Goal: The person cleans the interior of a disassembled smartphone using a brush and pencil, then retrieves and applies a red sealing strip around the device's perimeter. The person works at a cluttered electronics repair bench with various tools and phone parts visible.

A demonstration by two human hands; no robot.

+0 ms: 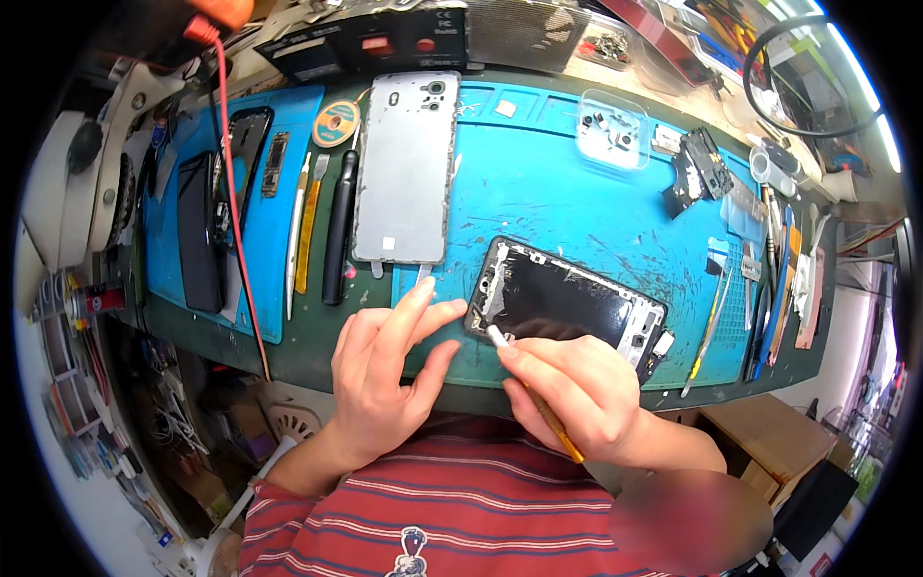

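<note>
My right hand (577,399) grips a slim tool (550,418) with a gold handle and a white tip, held at the lower left corner of a black phone body (567,293). The phone lies tilted on the blue mat (529,188), with pale residue along its ends and a small part at its right end. My left hand (389,370) is raised just left of the phone, its fingers apart and holding nothing. A silver back panel (404,163) with camera openings lies above that hand.
At left are dark phones (200,231), a red cable (240,269), a spool (336,123) and several long tools (336,231). At back right sit a clear parts box (612,130) and dark components (697,168). More tools (767,279) line the mat's right side.
</note>
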